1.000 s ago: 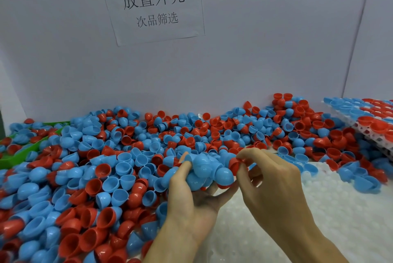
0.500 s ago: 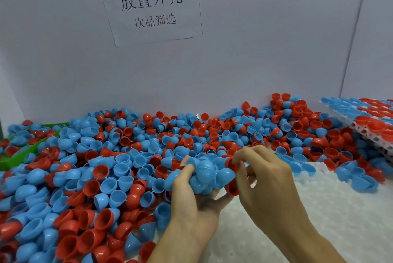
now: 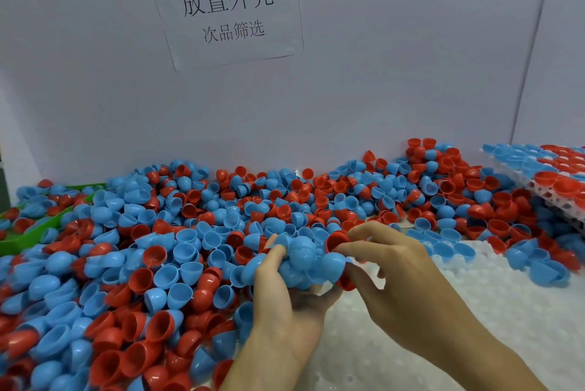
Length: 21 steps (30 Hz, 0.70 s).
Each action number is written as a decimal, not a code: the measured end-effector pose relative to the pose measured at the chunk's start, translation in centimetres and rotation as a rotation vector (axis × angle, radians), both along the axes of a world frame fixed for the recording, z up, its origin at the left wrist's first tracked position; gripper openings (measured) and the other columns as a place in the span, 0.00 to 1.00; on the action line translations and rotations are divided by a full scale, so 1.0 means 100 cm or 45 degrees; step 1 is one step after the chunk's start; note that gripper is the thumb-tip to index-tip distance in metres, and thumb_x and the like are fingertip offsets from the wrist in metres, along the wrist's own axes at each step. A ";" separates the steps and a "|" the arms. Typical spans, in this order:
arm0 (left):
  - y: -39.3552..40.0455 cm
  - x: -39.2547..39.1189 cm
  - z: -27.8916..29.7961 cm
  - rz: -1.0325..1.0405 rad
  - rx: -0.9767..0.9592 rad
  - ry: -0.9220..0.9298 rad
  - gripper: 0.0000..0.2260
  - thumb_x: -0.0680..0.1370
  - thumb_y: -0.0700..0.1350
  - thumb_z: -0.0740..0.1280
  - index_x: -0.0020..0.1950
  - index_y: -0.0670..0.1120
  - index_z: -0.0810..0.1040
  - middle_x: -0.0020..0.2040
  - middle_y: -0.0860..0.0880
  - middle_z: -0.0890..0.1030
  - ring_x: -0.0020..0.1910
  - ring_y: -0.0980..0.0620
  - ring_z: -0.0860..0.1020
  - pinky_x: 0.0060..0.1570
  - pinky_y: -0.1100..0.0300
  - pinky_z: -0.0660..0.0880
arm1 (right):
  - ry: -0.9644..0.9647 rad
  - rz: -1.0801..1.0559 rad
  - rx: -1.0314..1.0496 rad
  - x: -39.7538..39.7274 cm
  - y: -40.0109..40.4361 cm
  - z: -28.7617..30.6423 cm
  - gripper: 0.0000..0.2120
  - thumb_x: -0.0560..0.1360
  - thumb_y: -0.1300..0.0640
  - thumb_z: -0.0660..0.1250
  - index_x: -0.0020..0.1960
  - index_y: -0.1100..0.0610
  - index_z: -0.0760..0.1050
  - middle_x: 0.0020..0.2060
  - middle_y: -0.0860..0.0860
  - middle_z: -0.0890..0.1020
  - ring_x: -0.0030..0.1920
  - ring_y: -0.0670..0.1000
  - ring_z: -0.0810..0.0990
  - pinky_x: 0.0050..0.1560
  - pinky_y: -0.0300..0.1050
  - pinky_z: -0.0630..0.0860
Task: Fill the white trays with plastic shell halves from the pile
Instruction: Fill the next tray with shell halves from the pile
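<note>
A big pile of blue and red plastic shell halves (image 3: 164, 251) covers the table from the left to the back right. My left hand (image 3: 285, 302) grips a clump of several blue shell halves (image 3: 304, 264), palm toward me. My right hand (image 3: 389, 276) pinches a red shell half (image 3: 336, 240) at the clump's upper right edge. A white tray (image 3: 459, 327) with empty round sockets lies under and to the right of my hands. A few blue halves (image 3: 443, 242) sit in the sockets of its far row.
A stack of filled white trays (image 3: 550, 191) stands at the far right, holding blue and red halves. A green bin (image 3: 28, 235) lies at the far left, partly buried in shells. A white wall with a paper sign (image 3: 228, 7) closes off the back.
Both hands stay in the same place with the blue clump. The fingers of my right hand have shifted onto a red half at the clump's upper right.
</note>
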State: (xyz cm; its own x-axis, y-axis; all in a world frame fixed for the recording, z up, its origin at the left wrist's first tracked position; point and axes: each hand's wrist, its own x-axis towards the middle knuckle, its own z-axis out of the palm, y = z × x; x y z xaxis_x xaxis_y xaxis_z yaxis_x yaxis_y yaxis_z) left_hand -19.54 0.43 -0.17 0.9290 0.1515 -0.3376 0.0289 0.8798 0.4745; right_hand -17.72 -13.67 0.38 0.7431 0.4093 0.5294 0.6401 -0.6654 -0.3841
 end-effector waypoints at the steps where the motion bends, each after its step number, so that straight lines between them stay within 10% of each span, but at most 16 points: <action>1: 0.000 0.000 0.000 -0.006 0.001 0.005 0.16 0.80 0.47 0.66 0.65 0.41 0.79 0.53 0.35 0.83 0.54 0.38 0.81 0.35 0.41 0.81 | 0.008 -0.003 0.018 0.000 0.000 0.000 0.12 0.75 0.55 0.72 0.56 0.43 0.83 0.50 0.34 0.75 0.48 0.38 0.75 0.40 0.29 0.69; 21: 0.000 0.003 -0.003 0.146 0.115 -0.049 0.13 0.80 0.45 0.65 0.63 0.42 0.78 0.51 0.37 0.84 0.45 0.42 0.82 0.40 0.48 0.81 | 0.020 -0.048 0.293 -0.003 0.008 0.000 0.14 0.74 0.66 0.71 0.57 0.53 0.84 0.41 0.37 0.79 0.40 0.37 0.79 0.44 0.24 0.74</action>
